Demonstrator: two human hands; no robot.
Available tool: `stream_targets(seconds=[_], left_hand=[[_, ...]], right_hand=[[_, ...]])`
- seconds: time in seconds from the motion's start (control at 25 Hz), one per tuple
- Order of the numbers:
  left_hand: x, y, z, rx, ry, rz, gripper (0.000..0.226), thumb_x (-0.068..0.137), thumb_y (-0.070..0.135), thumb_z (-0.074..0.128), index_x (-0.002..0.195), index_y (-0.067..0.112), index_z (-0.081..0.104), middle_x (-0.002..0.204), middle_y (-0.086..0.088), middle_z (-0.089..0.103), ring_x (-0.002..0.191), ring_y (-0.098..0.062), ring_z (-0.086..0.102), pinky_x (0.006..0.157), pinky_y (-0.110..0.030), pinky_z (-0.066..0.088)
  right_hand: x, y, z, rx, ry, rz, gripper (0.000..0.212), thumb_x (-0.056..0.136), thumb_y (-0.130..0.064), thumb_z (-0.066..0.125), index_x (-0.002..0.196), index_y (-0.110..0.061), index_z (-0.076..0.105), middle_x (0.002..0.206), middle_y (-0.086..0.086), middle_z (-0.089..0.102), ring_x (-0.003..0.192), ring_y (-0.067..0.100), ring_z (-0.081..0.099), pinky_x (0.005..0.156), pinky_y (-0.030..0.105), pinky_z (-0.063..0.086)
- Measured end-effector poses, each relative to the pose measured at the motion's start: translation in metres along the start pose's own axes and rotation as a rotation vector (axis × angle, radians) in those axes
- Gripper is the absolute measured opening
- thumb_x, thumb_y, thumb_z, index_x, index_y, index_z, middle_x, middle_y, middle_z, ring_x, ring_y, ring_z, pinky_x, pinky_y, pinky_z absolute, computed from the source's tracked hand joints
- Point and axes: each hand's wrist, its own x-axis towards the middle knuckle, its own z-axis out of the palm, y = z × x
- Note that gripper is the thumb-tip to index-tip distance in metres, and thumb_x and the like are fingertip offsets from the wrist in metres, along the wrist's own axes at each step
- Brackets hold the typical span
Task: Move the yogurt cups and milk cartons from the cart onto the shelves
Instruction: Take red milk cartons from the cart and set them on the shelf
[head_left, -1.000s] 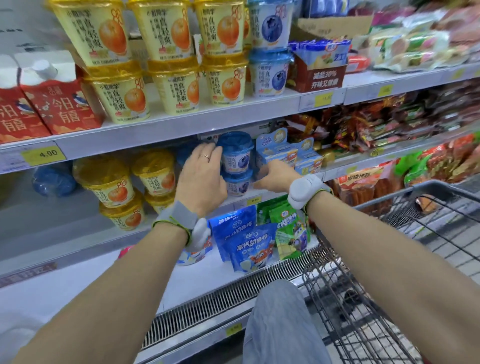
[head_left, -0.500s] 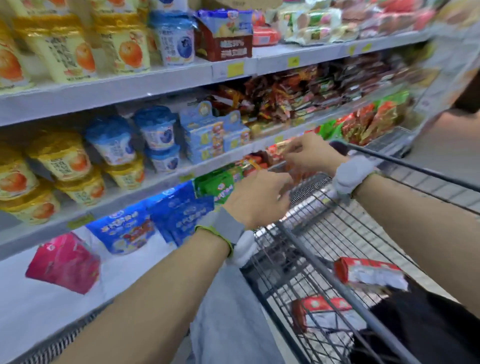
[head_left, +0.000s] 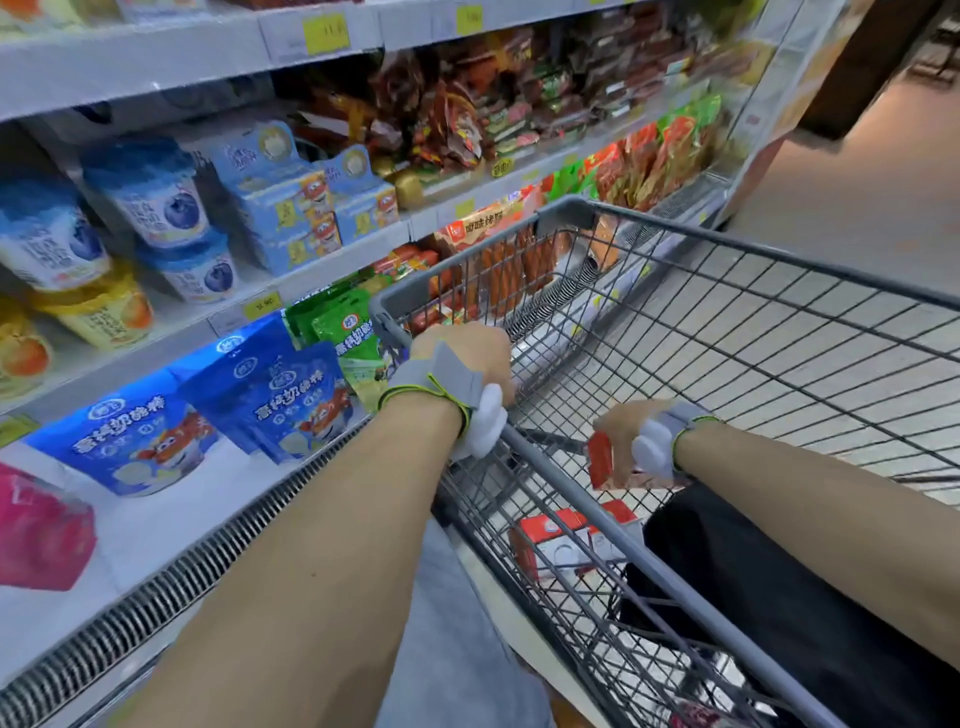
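My right hand (head_left: 626, 431) is down inside the wire cart (head_left: 727, 332) and grips a red milk carton (head_left: 601, 461) by its top. Under it a second red and white milk carton (head_left: 558, 540) lies on the cart floor. My left hand (head_left: 465, 356) curls over the cart's left rim; its fingertips are hidden behind the rim. Blue blueberry yogurt cups (head_left: 156, 202) stand stacked on the middle shelf at the left, with yellow orange-print yogurt cups (head_left: 101, 312) below and beside them.
A black bag (head_left: 779, 597) fills the cart's near right corner. Blue snack pouches (head_left: 270, 395) and a pink pack (head_left: 41, 535) lie on the bottom shelf. Light blue boxes (head_left: 291, 208) and red snack packs (head_left: 467, 119) crowd the shelves to the right. Bare floor (head_left: 857, 197) lies beyond the cart.
My view has swung from the shelf to the cart. Both hands left the blue yogurt cups; the left went to the cart rim, the right dropped into the cart and took hold of a red carton.
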Motion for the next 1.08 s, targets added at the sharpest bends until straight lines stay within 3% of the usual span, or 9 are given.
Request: stream_targets(seconds=[0.12, 0.28, 0.4, 0.44, 0.6, 0.8, 0.96, 1.08], left_hand=[[-0.005, 0.003, -0.001, -0.017, -0.069, -0.061, 0.04, 0.098, 0.022, 0.056, 0.064, 0.019, 0.034, 0.065, 0.0, 0.033, 0.054, -0.013, 0.028, 0.048, -0.022, 0.025], [-0.017, 0.001, -0.005, 0.05, -0.015, -0.011, 0.047, 0.094, 0.021, 0.057, 0.057, 0.02, 0.028, 0.056, 0.002, 0.025, 0.052, -0.016, 0.022, 0.051, -0.023, 0.02], [-0.014, -0.003, -0.002, 0.061, 0.005, -0.021, 0.048, 0.098, 0.025, 0.057, 0.058, 0.02, 0.032, 0.054, 0.003, 0.029, 0.05, -0.014, 0.026, 0.049, -0.023, 0.021], [-0.013, -0.003, -0.002, 0.053, 0.009, -0.006, 0.048, 0.098, 0.026, 0.057, 0.058, 0.02, 0.032, 0.054, 0.004, 0.03, 0.049, -0.014, 0.026, 0.049, -0.023, 0.021], [-0.002, -0.004, 0.004, -0.013, 0.008, 0.015, 0.046, 0.103, 0.03, 0.055, 0.063, 0.019, 0.034, 0.062, 0.003, 0.034, 0.051, -0.01, 0.028, 0.046, -0.024, 0.019], [0.005, -0.01, 0.008, 0.01, 0.025, 0.021, 0.045, 0.097, 0.043, 0.062, 0.063, 0.021, 0.042, 0.057, 0.004, 0.04, 0.049, -0.014, 0.035, 0.049, -0.022, 0.025], [0.003, -0.01, 0.009, -0.025, 0.049, -0.026, 0.041, 0.085, 0.06, 0.07, 0.076, 0.023, 0.056, 0.067, 0.004, 0.057, 0.056, -0.016, 0.05, 0.051, -0.025, 0.035], [-0.007, -0.009, 0.007, -0.095, 0.098, -0.024, 0.063, 0.066, 0.079, 0.073, 0.094, 0.024, 0.061, 0.082, 0.005, 0.068, 0.072, -0.017, 0.063, 0.059, -0.029, 0.044]], right_hand=[[0.007, 0.003, 0.026, -0.038, 0.099, -0.004, 0.051, 0.064, -0.036, 0.077, 0.105, -0.02, 0.051, 0.077, 0.002, 0.063, 0.057, 0.019, 0.055, 0.051, 0.028, 0.047], [0.011, 0.001, 0.033, -0.006, 0.122, -0.04, 0.051, 0.065, -0.036, 0.073, 0.108, -0.018, 0.05, 0.075, 0.0, 0.058, 0.059, 0.021, 0.055, 0.046, 0.025, 0.038], [0.017, -0.005, 0.029, 0.141, 0.145, 0.078, 0.044, 0.056, -0.042, 0.076, 0.091, -0.016, 0.068, 0.069, 0.005, 0.065, 0.051, 0.018, 0.047, 0.044, 0.03, 0.045], [0.016, -0.006, 0.024, 0.204, 0.136, 0.104, 0.048, 0.056, -0.04, 0.079, 0.093, -0.012, 0.071, 0.077, 0.01, 0.071, 0.053, 0.018, 0.047, 0.046, 0.03, 0.046], [-0.005, -0.01, -0.018, 0.505, 0.165, 0.08, 0.062, 0.06, -0.041, 0.092, 0.108, -0.015, 0.064, 0.099, 0.003, 0.069, 0.085, 0.02, 0.063, 0.069, 0.031, 0.054], [-0.036, -0.004, -0.072, 0.74, 0.26, -0.091, 0.068, 0.063, -0.04, 0.093, 0.12, -0.026, 0.058, 0.105, -0.008, 0.069, 0.098, 0.018, 0.067, 0.089, 0.037, 0.055], [-0.068, -0.015, -0.113, 0.859, 0.28, -0.247, 0.061, 0.067, -0.024, 0.093, 0.12, -0.027, 0.062, 0.101, -0.011, 0.072, 0.093, 0.009, 0.07, 0.079, 0.025, 0.056], [-0.08, -0.024, -0.131, 1.022, 0.236, -0.367, 0.06, 0.068, -0.006, 0.09, 0.121, -0.019, 0.064, 0.1, -0.005, 0.075, 0.092, 0.013, 0.073, 0.074, 0.025, 0.058]])
